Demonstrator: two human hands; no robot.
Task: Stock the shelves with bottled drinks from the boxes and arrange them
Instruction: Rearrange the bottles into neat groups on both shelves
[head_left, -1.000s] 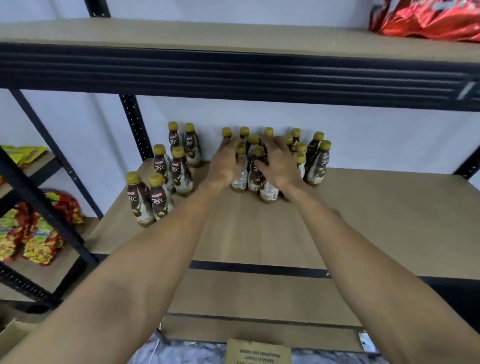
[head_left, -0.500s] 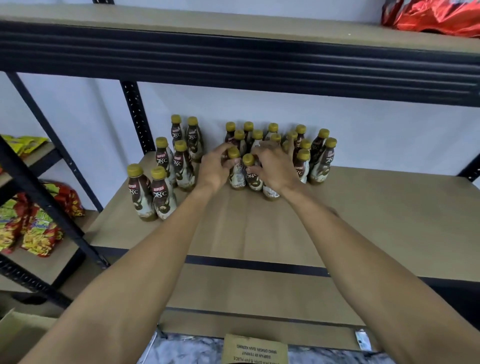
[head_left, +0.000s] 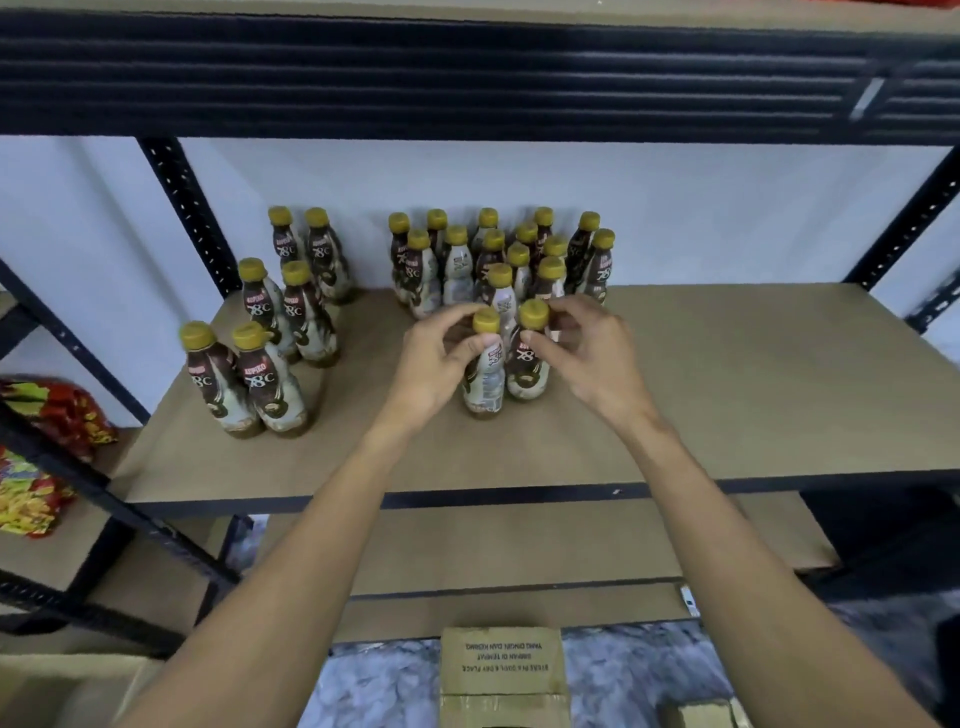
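Observation:
Brown coffee bottles with yellow caps stand on the tan shelf board (head_left: 727, 395). A tight cluster of several bottles (head_left: 498, 254) is against the back wall, and a neat double row of bottles (head_left: 270, 338) runs along the left side. Two bottles stand apart, nearer the front. My left hand (head_left: 441, 358) pinches the neck of the left front bottle (head_left: 485, 384). Beside it, my right hand (head_left: 587, 353) pinches the neck of the right front bottle (head_left: 527, 369). Both bottles are upright and touch the shelf.
A black metal beam (head_left: 467, 78) of the upper shelf hangs close overhead. Black uprights (head_left: 187, 208) frame the bay. Snack bags (head_left: 47, 447) fill the unit at left. A cardboard box (head_left: 501, 670) sits on the floor below, with a lower shelf board (head_left: 519, 551) between.
Both hands drew back from the cluster toward the front, bringing two bottles with them. The camera tilted down slightly.

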